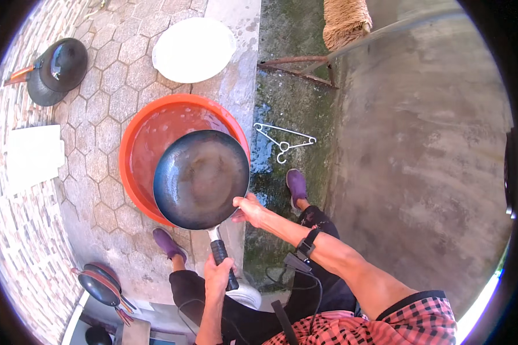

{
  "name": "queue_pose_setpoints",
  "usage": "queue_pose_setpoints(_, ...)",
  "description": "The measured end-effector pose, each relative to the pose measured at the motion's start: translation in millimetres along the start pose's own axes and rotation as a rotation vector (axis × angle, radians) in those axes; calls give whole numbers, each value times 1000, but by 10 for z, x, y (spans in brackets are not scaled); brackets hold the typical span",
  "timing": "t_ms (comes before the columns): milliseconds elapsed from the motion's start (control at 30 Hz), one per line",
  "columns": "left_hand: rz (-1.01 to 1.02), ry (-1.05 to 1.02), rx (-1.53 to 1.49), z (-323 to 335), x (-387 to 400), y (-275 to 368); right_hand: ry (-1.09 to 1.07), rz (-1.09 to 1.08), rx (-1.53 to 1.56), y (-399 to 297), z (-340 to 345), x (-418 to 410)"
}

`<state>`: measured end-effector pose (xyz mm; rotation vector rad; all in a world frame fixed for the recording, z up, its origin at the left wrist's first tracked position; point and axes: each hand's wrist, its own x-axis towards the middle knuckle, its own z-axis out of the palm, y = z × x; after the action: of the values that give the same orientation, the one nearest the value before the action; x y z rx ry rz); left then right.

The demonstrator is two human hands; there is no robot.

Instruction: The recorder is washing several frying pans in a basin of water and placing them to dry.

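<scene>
A dark metal frying pan (202,179) is held over an orange-red plastic basin (127,155), which has reddish-looking water in it. My left hand (218,272) is closed around the pan's black wrapped handle (218,250). At the pan's lower right rim is my right hand (250,210), its thumb and fingers at the edge; part of the fingers is hidden behind the pan. The wide round face of the pan is turned up towards me and looks wet and shiny at its left side.
A white oval lid or tray (194,49) lies beyond the basin. Dark pans (64,64) rest at the upper left, above a white board (34,155). More pans (99,286) stand at the lower left. A white hanger (285,144) lies on wet concrete near a rusty metal bracket (300,71).
</scene>
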<state>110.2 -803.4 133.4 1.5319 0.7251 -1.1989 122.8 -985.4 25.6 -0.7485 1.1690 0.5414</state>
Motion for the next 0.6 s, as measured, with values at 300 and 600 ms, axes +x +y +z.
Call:
queue_pose_setpoints(300,284,-123,91,305,459,991,-144,-237,85,-1069,-62,113)
queue_pose_setpoints(600,254,-281,20,640,1191,2634,4,-236,21,-923,-1185,189)
